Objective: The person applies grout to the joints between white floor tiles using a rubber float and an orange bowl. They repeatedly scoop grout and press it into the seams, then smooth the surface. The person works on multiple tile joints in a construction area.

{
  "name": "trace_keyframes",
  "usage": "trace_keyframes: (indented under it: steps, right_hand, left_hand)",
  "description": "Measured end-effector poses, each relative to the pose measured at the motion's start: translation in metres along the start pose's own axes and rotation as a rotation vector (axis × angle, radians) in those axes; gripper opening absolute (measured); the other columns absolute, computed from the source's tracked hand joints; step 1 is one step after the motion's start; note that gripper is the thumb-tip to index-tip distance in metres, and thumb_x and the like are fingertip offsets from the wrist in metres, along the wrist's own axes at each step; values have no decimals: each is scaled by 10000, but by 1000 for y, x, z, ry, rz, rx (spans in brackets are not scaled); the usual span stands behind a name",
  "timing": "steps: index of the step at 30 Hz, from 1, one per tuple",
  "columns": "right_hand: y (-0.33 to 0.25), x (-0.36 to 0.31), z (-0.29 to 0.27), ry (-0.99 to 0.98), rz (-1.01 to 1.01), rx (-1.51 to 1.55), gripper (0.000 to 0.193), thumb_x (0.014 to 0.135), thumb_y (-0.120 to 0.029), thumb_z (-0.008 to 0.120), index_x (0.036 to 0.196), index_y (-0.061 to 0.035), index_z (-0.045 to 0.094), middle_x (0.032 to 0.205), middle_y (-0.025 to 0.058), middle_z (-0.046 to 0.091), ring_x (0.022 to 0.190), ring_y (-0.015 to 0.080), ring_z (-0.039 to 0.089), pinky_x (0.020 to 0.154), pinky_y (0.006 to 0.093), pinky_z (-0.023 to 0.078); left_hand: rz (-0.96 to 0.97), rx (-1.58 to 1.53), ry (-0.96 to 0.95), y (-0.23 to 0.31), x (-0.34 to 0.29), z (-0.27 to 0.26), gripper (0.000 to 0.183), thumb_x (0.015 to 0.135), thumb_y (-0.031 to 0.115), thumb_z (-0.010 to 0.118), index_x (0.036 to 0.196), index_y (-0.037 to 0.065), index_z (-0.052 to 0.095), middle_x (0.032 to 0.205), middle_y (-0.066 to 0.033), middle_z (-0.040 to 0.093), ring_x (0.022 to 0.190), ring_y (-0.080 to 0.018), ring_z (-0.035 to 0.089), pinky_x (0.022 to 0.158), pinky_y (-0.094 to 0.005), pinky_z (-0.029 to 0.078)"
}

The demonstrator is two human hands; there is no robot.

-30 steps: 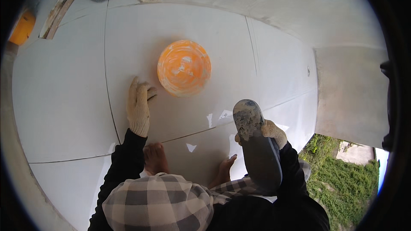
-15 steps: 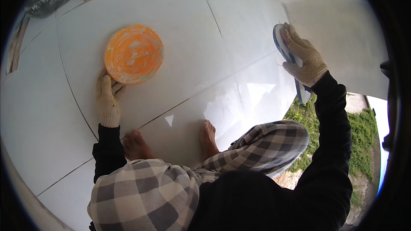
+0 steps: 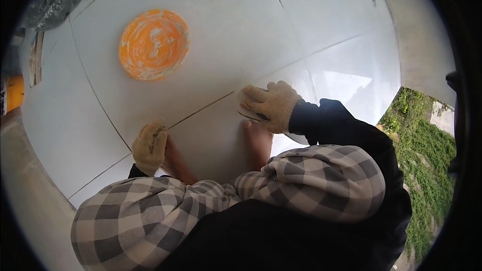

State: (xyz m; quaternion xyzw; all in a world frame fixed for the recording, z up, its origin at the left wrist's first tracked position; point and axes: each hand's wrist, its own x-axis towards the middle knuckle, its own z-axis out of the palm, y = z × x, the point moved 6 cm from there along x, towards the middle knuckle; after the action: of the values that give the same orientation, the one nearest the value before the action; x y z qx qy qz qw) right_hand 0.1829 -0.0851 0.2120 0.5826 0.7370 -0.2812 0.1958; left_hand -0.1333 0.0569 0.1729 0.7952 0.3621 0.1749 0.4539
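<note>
A round orange dish [image 3: 155, 45] smeared with whitish paste lies on the pale tiled floor [image 3: 216, 35], apart from both hands. My left hand [image 3: 150, 148], in a cream knitted glove, is beside my left foot with its fingers curled in; whatever they may hold is hidden. Over my right foot, my gloved right hand [image 3: 273, 104] is closed around a long flat item with a rounded end [image 3: 242, 108], shaped like a flip-flop sole. Most of that item is covered by the glove and sleeve, and its exact kind is unclear.
At the far left sit a dark plastic bag [image 3: 52, 2], a wooden strip [image 3: 36, 59] and an orange container [image 3: 14, 93]. A low wall [image 3: 424, 30] runs along the right. Beyond the floor's right edge grows green vegetation [image 3: 427, 145].
My left hand has left the dish's rim and drawn back to my left foot. My right hand has brought the flat item from the right wall inward to my right foot.
</note>
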Motion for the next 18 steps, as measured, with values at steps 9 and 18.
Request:
trace_keyframes:
  steps: [9, 18]
  right_hand:
    - [-38, 5, 28, -165, -107, 169, 621, 837, -428, 666, 1425, -262, 551, 1468, 96, 470, 982, 358, 627, 850, 467, 508]
    - [-5, 14, -46, 369, -138, -221, 502, 785, -190, 673, 1272, -311, 664, 1402, 44, 514, 861, 295, 564, 718, 430, 461]
  left_hand:
    - [363, 131, -372, 31, -15, 54, 321, 809, 192, 742, 1080, 24, 706, 946, -174, 715, 860, -338, 701, 764, -398, 558]
    - [332, 132, -286, 41, -6, 39, 294, 792, 146, 742, 1063, 39, 704, 939, -169, 704, 797, -331, 686, 733, -402, 551]
